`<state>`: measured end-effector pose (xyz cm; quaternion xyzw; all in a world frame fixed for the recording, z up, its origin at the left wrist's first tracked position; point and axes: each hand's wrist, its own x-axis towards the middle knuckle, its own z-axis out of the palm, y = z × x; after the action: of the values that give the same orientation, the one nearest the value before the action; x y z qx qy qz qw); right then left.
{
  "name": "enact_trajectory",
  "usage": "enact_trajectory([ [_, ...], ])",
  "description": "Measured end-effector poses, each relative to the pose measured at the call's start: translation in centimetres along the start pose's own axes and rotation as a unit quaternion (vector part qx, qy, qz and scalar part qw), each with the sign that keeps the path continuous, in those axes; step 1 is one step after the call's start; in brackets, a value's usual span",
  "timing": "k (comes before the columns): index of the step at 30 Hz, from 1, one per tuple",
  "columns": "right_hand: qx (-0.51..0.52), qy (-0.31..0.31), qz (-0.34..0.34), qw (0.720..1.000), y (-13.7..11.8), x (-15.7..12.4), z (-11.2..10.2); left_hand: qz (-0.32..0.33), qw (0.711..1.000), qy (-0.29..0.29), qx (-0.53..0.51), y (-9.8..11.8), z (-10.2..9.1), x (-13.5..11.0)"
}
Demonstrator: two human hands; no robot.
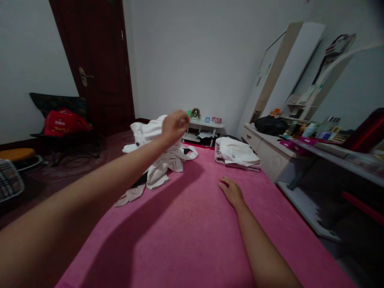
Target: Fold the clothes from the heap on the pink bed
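Surface: a pink sheet (183, 232) runs beneath the folded stack (237, 152), which I take as landmark for all positions.

Loose clothes (163, 170): on the sheet, left of the stack, heaped, mostly white. I judge them light, soft, limp and not fragile; best taken by a hem or shoulder seam, since a grab at the middle would likely lift several pieces. The folded stack itself looks soft but thicker; I would support it from below on two sides, lest the folds slip.

My left grip (175, 126): raised, left of the stack, in front of the loose clothes, fingers curled and blurred. I cannot tell whether it pinches cloth. My right grip (231, 191): low over the sheet, on the near side of the stack, fingers loosely bent and apart, nothing visible in it.

Writing: the red bag (61, 122), far left of the stack, bears pale lettering, illegible. Bottles (310, 129) right of the stack: labels too small. Dark print (218, 147) on the stack's left edge: unreadable. No brand confirmed.
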<state>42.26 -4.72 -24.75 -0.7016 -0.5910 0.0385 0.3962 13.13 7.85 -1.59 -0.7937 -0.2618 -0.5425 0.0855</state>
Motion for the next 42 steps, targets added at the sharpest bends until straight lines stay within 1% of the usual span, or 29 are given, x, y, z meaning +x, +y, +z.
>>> enact_trajectory([
  [1, 0.041, 0.011, 0.011, 0.999, -0.1, 0.0, -0.2, 0.034, 0.998, -0.044, -0.034, 2.9, 0.6, -1.0],
  [2, 0.087, 0.025, 0.025, 0.996, -0.2, -0.1, -0.4, 0.063, 0.991, -0.107, -0.056, 5.8, 1.2, -2.4],
  [3, 0.138, 0.042, 0.043, 0.989, -0.4, -0.1, -0.6, 0.096, 0.975, -0.188, -0.067, 8.5, 1.8, -4.3],
  [4, 0.189, 0.061, 0.066, 0.978, -0.5, -0.2, -0.8, 0.132, 0.949, -0.275, -0.075, 11.0, 2.3, -6.4],
  [5, 0.237, 0.075, 0.089, 0.964, -0.6, -0.3, -1.0, 0.151, 0.919, -0.354, -0.084, 13.1, 2.7, -8.6],
  [7, 0.315, 0.092, 0.133, 0.935, -0.7, -0.4, -1.5, 0.171, 0.862, -0.464, -0.11, 16.1, 3.3, -12.4],
  [8, 0.337, 0.093, 0.148, 0.925, -0.7, -0.5, -1.6, 0.209, 0.835, -0.496, -0.113, 17.1, 3.5, -13.8],
  [9, 0.346, 0.092, 0.156, 0.921, -0.7, -0.4, -1.8, 0.22, 0.824, -0.512, -0.097, 17.7, 3.5, -14.8],
  [10, 0.343, 0.09, 0.155, 0.922, -0.6, -0.4, -1.9, 0.23, 0.816, -0.522, -0.093, 18.1, 3.4, -15.3],
  [11, 0.327, 0.085, 0.146, 0.93, -0.6, -0.3, -2.0, 0.229, 0.816, -0.522, -0.097, 18.3, 3.2, -15.4],
  [14, 0.252, 0.069, 0.104, 0.96, -0.6, 0.0, -1.9, 0.188, 0.832, -0.492, -0.176, 18.0, 2.2, -14.2],
  [16, 0.218, 0.059, 0.085, 0.971, -0.7, 0.2, -1.6, 0.155, 0.853, -0.453, -0.207, 17.1, 1.9, -13.1],
  [18, 0.199, 0.041, 0.089, 0.975, -0.8, 0.2, -1.3, 0.104, 0.891, -0.4, -0.189, 15.6, 2.3, -12.4],
  [20, 0.167, 0.016, 0.1, 0.981, -1.1, 0.1, -1.2, 0.039, 0.93, -0.332, -0.154, 13.5, 3.1, -12.5],
  [22, 0.148, -0.011, 0.102, 0.984, -1.5, -0.1, -1.2, -0.013, 0.95, -0.285, -0.125, 11.0, 4.2, -13.2],
  [23, 0.148, -0.023, 0.097, 0.984, -1.7, -0.2, -1.3, -0.033, 0.951, -0.284, -0.115, 9.8, 4.7, -13.7],
  [24, 0.152, -0.034, 0.092, 0.983, -1.9, -0.3, -1.4, -0.056, 0.947, -0.299, -0.105, 8.7, 5.1, -14.3],
  [26, 0.155, -0.034, 0.091, 0.983, -2.4, -0.5, -1.5, -0.099, 0.924, -0.358, -0.086, 7.2, 5.8, -15.3],
  [28, 0.137, -0.01, 0.08, 0.987, -2.8, -0.6, -1.3, -0.127, 0.902, -0.406, -0.071, 6.4, 6.0, -15.9],
  [29, 0.125, 0.0, 0.065, 0.99, -3.0, -0.7, -1.2, -0.129, 0.896, -0.419, -0.071, 6.2, 6.1, -15.9],
  [31, 0.108, -0.003, 0.03, 0.994, -3.4, -0.8, -1.0, -0.131, 0.899, -0.408, -0.092, 5.8, 6.0, -15.5],
  [32, 0.103, -0.004, 0.024, 0.994, -3.5, -0.8, -0.9, -0.141, 0.907, -0.381, -0.109, 5.5, 5.9, -15.1],
  [34, 0.104, 0.02, 0.041, 0.994, -3.7, -0.8, -1.2, -0.18, 0.93, -0.286, -0.145, 4.4, 5.6, -14.2],
  [36, 0.151, 0.095, 0.084, 0.98, -3.7, -0.6, -2.1, -0.247, 0.943, -0.149, -0.168, 2.5, 5.2, -13.3],
  [37, 0.196, 0.145, 0.108, 0.964, -3.5, -0.4, -2.7, -0.288, 0.938, -0.076, -0.178, 1.4, 5.0, -13.0],
  [38, 0.25, 0.197, 0.131, 0.939, -3.1, -0.2, -3.4, -0.337, 0.922, -0.002, -0.188, 0.1, 4.8, -12.8],
  [40, 0.349, 0.3, 0.171, 0.871, -2.1, 0.2, -5.1, -0.435, 0.868, 0.125, -0.205, -2.3, 4.2, -12.7],
  [41, 0.383, 0.346, 0.182, 0.837, -1.5, 0.4, -5.8, -0.473, 0.839, 0.17, -0.208, -3.4, 4.0, -12.8],
  [42, 0.405, 0.378, 0.183, 0.812, -0.8, 0.5, -6.5, -0.501, 0.817, 0.2, -0.206, -4.4, 3.9, -13.0],
])
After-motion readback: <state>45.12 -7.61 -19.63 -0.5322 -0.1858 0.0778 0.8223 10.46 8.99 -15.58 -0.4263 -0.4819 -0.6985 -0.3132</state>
